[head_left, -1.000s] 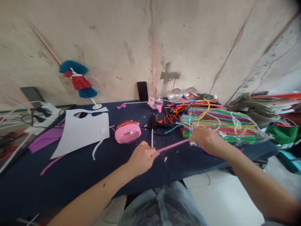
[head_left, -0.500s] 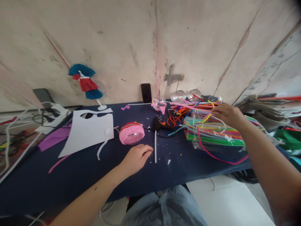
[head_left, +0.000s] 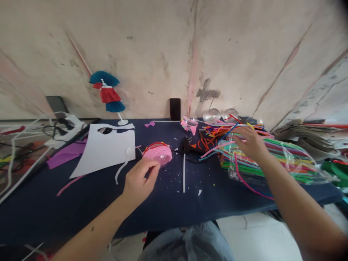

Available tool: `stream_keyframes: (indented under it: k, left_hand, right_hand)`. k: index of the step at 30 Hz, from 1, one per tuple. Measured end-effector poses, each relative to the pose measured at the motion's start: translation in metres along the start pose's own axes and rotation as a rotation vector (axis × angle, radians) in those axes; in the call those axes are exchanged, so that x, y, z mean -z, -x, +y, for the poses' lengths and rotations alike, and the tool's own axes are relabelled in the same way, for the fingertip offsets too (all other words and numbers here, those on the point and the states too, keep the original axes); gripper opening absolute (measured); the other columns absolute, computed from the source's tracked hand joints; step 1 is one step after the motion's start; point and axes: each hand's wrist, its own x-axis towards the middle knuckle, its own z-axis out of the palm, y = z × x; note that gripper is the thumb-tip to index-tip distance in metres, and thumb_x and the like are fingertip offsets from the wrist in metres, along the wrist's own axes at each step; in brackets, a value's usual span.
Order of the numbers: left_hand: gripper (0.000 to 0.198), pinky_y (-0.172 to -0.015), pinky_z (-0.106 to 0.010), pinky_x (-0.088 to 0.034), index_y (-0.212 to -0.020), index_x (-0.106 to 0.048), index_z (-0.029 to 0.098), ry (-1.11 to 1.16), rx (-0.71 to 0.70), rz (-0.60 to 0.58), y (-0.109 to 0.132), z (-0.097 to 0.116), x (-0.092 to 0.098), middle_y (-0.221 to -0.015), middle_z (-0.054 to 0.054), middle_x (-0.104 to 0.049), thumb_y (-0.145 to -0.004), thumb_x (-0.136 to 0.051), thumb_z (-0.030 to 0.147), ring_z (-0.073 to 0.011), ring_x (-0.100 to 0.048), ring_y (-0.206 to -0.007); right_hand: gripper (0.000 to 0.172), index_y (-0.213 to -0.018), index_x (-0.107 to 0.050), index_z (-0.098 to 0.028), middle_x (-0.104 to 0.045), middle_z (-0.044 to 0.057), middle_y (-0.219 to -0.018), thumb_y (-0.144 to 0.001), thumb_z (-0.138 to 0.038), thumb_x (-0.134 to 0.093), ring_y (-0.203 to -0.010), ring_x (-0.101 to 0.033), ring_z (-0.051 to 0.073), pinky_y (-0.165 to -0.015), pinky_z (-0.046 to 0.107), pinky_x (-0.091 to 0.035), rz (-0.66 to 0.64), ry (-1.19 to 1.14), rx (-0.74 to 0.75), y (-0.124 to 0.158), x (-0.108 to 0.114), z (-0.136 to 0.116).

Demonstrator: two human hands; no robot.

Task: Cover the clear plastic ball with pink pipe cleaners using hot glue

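Note:
My left hand (head_left: 143, 177) is at the near left edge of a clear plastic ball half wrapped in pink pipe cleaner (head_left: 160, 149), with red strands at its back. Its thumb and fingertips close at the ball's lower rim. Over the bag of coloured pipe cleaners (head_left: 285, 152) reaches my right hand (head_left: 250, 141), fingers bent together around the end of a pink pipe cleaner (head_left: 221, 145); the fingertips are partly hidden. Between the hands lies a dark glue gun (head_left: 187, 145) with a white stick (head_left: 184, 175) in front of it.
White cut paper (head_left: 106, 152) and purple sheet (head_left: 65, 154) lie left, beside a power strip (head_left: 67, 128). A blue-and-red paper figure (head_left: 110, 94), a phone (head_left: 175, 108) and clear domes (head_left: 212, 115) stand along the wall. Stacked papers (head_left: 304, 137) are at right.
My left hand has moved left from beside the white stick to the pink-wrapped ball. My right hand has come nearer and left, and the pink pipe cleaner now slants lower toward the glue gun.

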Motion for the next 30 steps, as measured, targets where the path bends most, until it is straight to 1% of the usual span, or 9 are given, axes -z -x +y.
stream_keyframes:
  k: [4, 7, 11, 13, 17, 21, 25, 28, 30]
  left_hand:
    - [0.022, -0.058, -0.021, -0.044, -0.065, -0.052, 0.017, 0.116, -0.002, -0.178, 0.000, 0.010, -0.011, -0.061, 0.001, -0.057, -0.085, -0.044, 0.015, -0.0092, -0.054, -0.057]
    - [0.031, -0.053, -0.021, -0.040, -0.056, -0.046, 0.017, 0.132, -0.005, -0.292, 0.007, 0.013, -0.022, -0.053, 0.002, -0.050, -0.087, -0.039, 0.018, -0.0086, -0.048, -0.050]
    - [0.010, -0.063, -0.024, -0.047, -0.083, -0.055, 0.017, 0.213, 0.042, -0.324, 0.016, 0.013, -0.028, -0.071, -0.001, -0.056, -0.081, -0.044, 0.015, -0.0100, -0.054, -0.060]
    - [0.011, -0.064, -0.025, -0.047, -0.088, -0.055, 0.017, 0.222, 0.080, -0.373, 0.018, 0.011, -0.028, -0.076, -0.001, -0.056, -0.079, -0.048, 0.017, -0.0099, -0.053, -0.060]
    - [0.008, -0.062, -0.025, -0.045, -0.084, -0.057, 0.017, 0.212, 0.183, -0.497, 0.019, 0.008, -0.030, -0.072, 0.000, -0.054, -0.079, -0.051, 0.019, -0.0105, -0.052, -0.059]
    - [0.012, -0.062, -0.025, -0.044, -0.089, -0.057, 0.017, 0.260, 0.360, -0.508, 0.016, 0.011, -0.040, -0.067, 0.002, -0.054, -0.080, -0.052, 0.021, -0.0107, -0.052, -0.058]
    - [0.016, -0.064, -0.026, -0.045, -0.095, -0.056, 0.016, 0.392, 0.442, -0.445, 0.004, 0.018, -0.055, -0.068, 0.002, -0.054, -0.081, -0.050, 0.023, -0.0105, -0.051, -0.059]
    - [0.028, -0.066, -0.026, -0.046, -0.107, -0.052, 0.016, 0.449, 0.392, -0.344, -0.007, 0.024, -0.066, -0.081, -0.001, -0.056, -0.080, -0.052, 0.021, -0.0102, -0.052, -0.063]
    - [0.033, -0.064, -0.025, -0.047, -0.113, -0.049, 0.016, 0.491, 0.386, -0.335, -0.011, 0.029, -0.071, -0.084, -0.002, -0.057, -0.081, -0.051, 0.021, -0.0100, -0.053, -0.063]
  right_hand:
    - [0.018, -0.087, -0.064, -0.019, -0.068, 0.007, -0.085, -0.088, -0.024, -0.046, -0.084, -0.060, 0.020, -0.080, 0.034, -0.048, -0.148, -0.124, 0.064, -0.014, -0.036, -0.059]
    - [0.016, -0.083, -0.064, -0.017, -0.068, 0.008, -0.083, -0.087, -0.020, -0.049, -0.084, -0.059, 0.019, -0.079, 0.030, -0.047, -0.375, 0.042, 0.045, -0.020, -0.074, -0.084]
    - [0.013, -0.080, -0.064, -0.015, -0.066, 0.014, -0.083, -0.078, -0.028, -0.062, -0.085, -0.058, 0.027, -0.074, 0.036, -0.047, -0.473, 0.215, 0.036, -0.026, -0.112, -0.098]
    - [0.009, -0.078, -0.063, -0.015, -0.065, 0.015, -0.081, -0.074, -0.023, -0.066, -0.084, -0.057, 0.028, -0.070, 0.036, -0.047, -0.470, 0.228, 0.035, -0.027, -0.121, -0.100]
    - [0.004, -0.080, -0.061, -0.014, -0.063, 0.016, -0.083, -0.077, -0.014, -0.059, -0.086, -0.055, 0.028, -0.070, 0.036, -0.048, -0.426, 0.228, 0.040, -0.020, -0.121, -0.099]
    - [0.011, -0.090, -0.059, -0.015, -0.061, 0.013, -0.086, -0.082, -0.017, -0.052, -0.088, -0.054, 0.027, -0.077, 0.039, -0.047, -0.313, 0.163, 0.022, -0.011, -0.115, -0.091]
    - [0.015, -0.094, -0.056, -0.018, -0.060, 0.010, -0.086, -0.082, -0.023, -0.050, -0.086, -0.055, 0.026, -0.079, 0.043, -0.046, -0.101, -0.261, -0.110, -0.005, -0.110, -0.084]
    - [0.020, -0.096, -0.054, -0.020, -0.061, 0.005, -0.083, -0.080, -0.031, -0.054, -0.077, -0.057, 0.021, -0.072, 0.037, -0.049, -0.099, -0.646, -0.315, -0.001, -0.102, -0.088]
    - [0.024, -0.097, -0.055, -0.022, -0.061, 0.002, -0.079, -0.077, -0.035, -0.058, -0.073, -0.057, 0.018, -0.068, 0.033, -0.049, -0.124, -0.853, -0.420, 0.002, -0.095, -0.095]
